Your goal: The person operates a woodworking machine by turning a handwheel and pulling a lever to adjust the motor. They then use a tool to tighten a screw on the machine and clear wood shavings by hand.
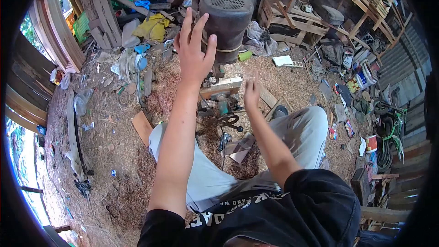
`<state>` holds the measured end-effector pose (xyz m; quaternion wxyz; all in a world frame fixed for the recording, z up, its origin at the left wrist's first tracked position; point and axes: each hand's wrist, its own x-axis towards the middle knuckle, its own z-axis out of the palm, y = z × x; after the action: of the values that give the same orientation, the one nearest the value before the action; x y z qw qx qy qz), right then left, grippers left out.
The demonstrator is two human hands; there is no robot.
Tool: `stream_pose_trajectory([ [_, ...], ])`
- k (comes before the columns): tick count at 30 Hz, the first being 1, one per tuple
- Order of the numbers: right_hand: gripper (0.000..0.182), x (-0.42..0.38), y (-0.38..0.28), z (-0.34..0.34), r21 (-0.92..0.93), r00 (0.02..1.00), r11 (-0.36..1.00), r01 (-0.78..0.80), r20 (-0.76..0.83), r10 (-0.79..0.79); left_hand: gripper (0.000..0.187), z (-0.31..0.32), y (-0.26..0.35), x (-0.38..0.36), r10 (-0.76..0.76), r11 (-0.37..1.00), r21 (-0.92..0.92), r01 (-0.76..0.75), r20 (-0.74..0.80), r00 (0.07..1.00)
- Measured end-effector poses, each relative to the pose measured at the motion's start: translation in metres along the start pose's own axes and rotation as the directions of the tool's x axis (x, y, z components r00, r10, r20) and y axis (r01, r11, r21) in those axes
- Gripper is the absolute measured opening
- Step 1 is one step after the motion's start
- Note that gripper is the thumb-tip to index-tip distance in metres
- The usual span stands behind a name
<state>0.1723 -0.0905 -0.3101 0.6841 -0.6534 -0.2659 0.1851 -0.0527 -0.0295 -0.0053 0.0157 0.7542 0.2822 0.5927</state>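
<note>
Left hand point(194, 57) raised, fingers and thumb spread, beside the left flank of the motor point(227, 23); fingertips overlap its edge in my view, contact cannot be told. Right hand point(251, 95) low, just right of the block point(222, 91). It is blurred: cannot tell whether the fingers are pressed together or parted, nor whether they touch wood.

Block sits crosswise below the motor, pale top face showing, right end toward my right hand. Handwheel point(228, 120) near its lower side, between my knees; its knobbed handle points right.

Edges: a board point(269, 96) slants away just right of my right hand, limiting room on that side. My trousers point(304, 130) bound the space both left and right. A plank point(142, 128) juts out beside the left knee. Widest stretch of floor point(105, 155) is to my left, strewn with shavings and scraps.

Room: yellow cloth point(153, 28) in the heap beyond my left hand; wooden rack point(292, 29) far right; green bike point(394, 132) by the corrugated wall point(414, 59). Daylight enters along the left.
</note>
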Motion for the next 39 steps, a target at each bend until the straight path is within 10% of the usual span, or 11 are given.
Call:
stream_pose_trajectory([
  [4, 0.062, -0.08, 0.099, -0.06, -0.434, 0.937, 0.838, -0.33, -0.043, 0.347, 0.053, 0.005, -0.001, -0.002, -0.031, 0.999, -0.044, 0.03, -0.036, 0.999],
  [6, 0.077, -0.106, 0.091, -0.069, -0.286, 0.484, 0.462, -0.84, -0.009, 0.875, 0.052, 0.006, 0.0, -0.006, -0.036, 0.998, -0.055, 0.035, -0.02, 0.999],
  [7, 0.077, -0.109, 0.086, -0.072, -0.284, 0.478, 0.455, -0.844, -0.012, 0.878, 0.052, 0.006, 0.0, -0.007, -0.028, 0.998, -0.048, 0.028, -0.012, 1.0],
  [9, 0.085, -0.105, 0.076, -0.071, -0.105, 0.016, 0.026, -0.994, 0.092, 0.996, 0.052, 0.005, 0.0, -0.008, -0.015, 0.999, -0.036, 0.015, -0.004, 1.0],
  [10, 0.085, -0.105, 0.072, -0.071, -0.11, 0.014, 0.025, -0.994, 0.095, 0.995, 0.052, 0.004, 0.001, -0.01, -0.017, 1.0, -0.02, 0.017, 0.001, 1.0],
  [12, 0.087, -0.104, 0.069, -0.074, -0.04, -0.191, -0.196, -0.98, 0.477, 0.858, 0.052, 0.003, -0.001, -0.011, -0.022, 1.0, 0.002, 0.022, 0.003, 1.0],
  [16, 0.086, -0.116, 0.074, -0.054, -0.081, -0.225, -0.238, -0.968, 0.703, 0.675, 0.05, 0.005, -0.006, -0.01, -0.004, 1.0, -0.014, 0.003, -0.025, 1.0],
  [39, 0.042, -0.137, 0.043, -0.038, 0.178, 0.101, 0.022, -0.984, 0.447, 0.889, 0.061, 0.022, 0.013, -0.005, -0.021, 0.994, -0.108, 0.017, -0.036, 0.999],
])
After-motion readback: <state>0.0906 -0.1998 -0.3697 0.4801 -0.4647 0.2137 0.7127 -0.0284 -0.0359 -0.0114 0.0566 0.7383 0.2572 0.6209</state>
